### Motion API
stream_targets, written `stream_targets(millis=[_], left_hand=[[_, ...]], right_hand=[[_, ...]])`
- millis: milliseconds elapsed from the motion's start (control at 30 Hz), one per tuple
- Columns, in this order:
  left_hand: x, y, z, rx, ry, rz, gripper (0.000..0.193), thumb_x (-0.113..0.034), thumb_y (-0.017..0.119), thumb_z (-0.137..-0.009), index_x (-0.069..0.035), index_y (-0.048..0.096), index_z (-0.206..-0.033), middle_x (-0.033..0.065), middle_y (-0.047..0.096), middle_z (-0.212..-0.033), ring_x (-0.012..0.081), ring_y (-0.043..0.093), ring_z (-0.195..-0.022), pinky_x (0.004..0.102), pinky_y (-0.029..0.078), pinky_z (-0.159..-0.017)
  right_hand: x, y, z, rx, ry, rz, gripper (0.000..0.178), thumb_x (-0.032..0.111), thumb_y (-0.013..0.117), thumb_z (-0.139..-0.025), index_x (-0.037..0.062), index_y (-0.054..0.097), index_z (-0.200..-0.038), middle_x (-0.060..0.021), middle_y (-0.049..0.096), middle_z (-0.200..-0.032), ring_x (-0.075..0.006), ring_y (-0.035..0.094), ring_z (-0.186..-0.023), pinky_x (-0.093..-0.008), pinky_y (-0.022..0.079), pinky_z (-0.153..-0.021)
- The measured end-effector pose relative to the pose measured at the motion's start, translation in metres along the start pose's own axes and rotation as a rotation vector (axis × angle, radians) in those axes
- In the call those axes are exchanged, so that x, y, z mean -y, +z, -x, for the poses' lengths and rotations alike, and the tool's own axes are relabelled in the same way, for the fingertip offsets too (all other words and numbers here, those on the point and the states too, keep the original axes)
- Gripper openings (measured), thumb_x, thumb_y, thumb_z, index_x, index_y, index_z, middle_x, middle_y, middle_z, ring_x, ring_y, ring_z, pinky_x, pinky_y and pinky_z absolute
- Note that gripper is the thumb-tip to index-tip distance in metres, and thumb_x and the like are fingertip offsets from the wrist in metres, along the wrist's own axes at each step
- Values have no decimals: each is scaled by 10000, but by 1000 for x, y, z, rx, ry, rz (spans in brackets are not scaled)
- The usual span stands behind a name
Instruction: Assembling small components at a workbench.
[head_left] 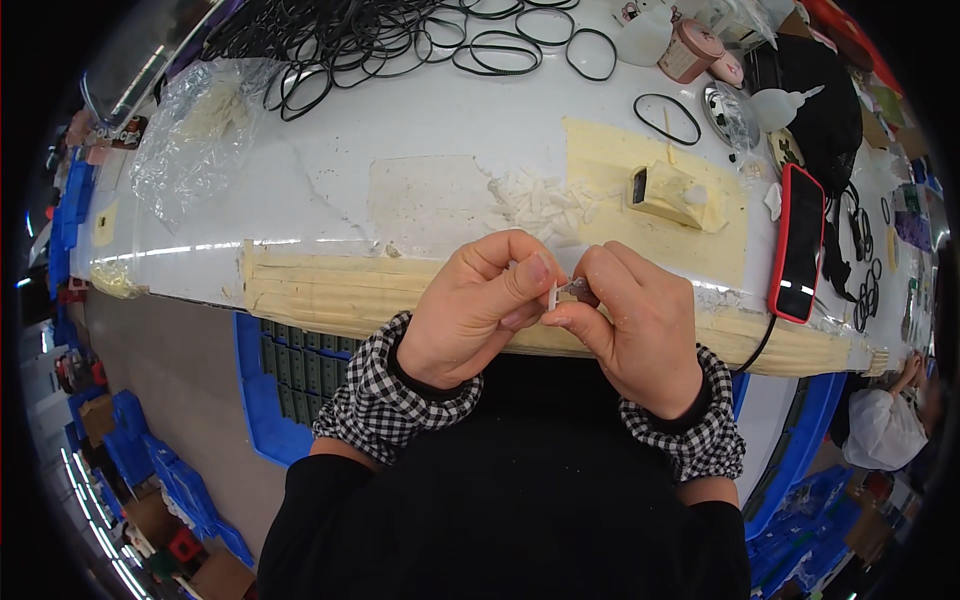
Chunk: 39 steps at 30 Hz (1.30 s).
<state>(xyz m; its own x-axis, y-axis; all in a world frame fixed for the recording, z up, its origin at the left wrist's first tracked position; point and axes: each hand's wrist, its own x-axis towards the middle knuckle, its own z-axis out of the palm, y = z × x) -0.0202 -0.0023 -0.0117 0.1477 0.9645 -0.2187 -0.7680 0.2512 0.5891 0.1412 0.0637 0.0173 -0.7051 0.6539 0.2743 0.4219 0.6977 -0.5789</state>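
Both hands meet above the table's front edge. My left hand (490,300) is closed, its thumb and forefinger pinching a small white plastic-looking piece (553,297). Close against that piece, my right hand (640,320) grips a small greyish, metal-looking bit (577,288) between thumb and bent forefinger. Its exact kind is too small to make out, and whether the two pieces touch is partly hidden by the fingers. Just beyond the hands lies a loose pile of small white strips (545,200). To its right sits a tape-wrapped block (680,197) with a dark opening.
Many black rubber loops (370,40) lie along the far side, near a clear plastic bag (200,140). A red-cased phone (797,245) with a cable rests at the right. Blue crates (265,400) stand below the table. Another person's white sleeve (885,428) shows far right.
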Motion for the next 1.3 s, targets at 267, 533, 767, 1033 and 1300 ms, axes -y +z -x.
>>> stream_targets(millis=[267, 533, 767, 1033, 1300], left_hand=[[1, -1, 0, 12, 3, 10, 138, -164, 555, -942, -36, 577, -895, -13, 537, -739, 48, 376, -600, 192, 345, -589], [1, 0, 0, 19, -10, 49, 145, -176, 551, -945, -41, 570, -895, -8, 546, -759, 48, 380, -606, 186, 347, -597], [5, -2, 1, 34, -13, 78, 159, -193, 553, -945, -43, 571, -895, -7, 548, -761, 47, 380, -609, 185, 350, -600], [5, -4, 0, 49, 0, 93, 186, -218, 521, -962, -54, 549, -878, 1, 550, -772, 45, 376, -608, 185, 346, -599], [-8, -1, 2, -93, 38, 63, 192, -240, 434, -997, -80, 490, -908, 12, 533, -818, 46, 405, -599, 169, 326, -529]], right_hand=[[1, -2, 0, 18, -21, 18, 343, 413, 660, -769, 90, 544, -786, -29, 488, -628, -203, 527, -523, -307, 407, -455], [1, 0, 1, 12, 6, -25, 345, 410, 659, -770, 86, 542, -789, -31, 497, -636, -203, 533, -530, -307, 413, -460], [3, -1, 1, 20, 1, -49, 337, 401, 657, -777, 84, 545, -786, -36, 506, -645, -213, 536, -536, -307, 420, -468], [-2, 1, 5, -8, 27, -89, 308, 340, 694, -767, 68, 569, -835, -47, 521, -666, -218, 561, -554, -316, 434, -473], [-17, 8, -2, 59, 263, 556, 449, 61, 601, -807, 42, 515, -1247, -95, 633, -821, -262, 611, -599, -343, 478, -514]])
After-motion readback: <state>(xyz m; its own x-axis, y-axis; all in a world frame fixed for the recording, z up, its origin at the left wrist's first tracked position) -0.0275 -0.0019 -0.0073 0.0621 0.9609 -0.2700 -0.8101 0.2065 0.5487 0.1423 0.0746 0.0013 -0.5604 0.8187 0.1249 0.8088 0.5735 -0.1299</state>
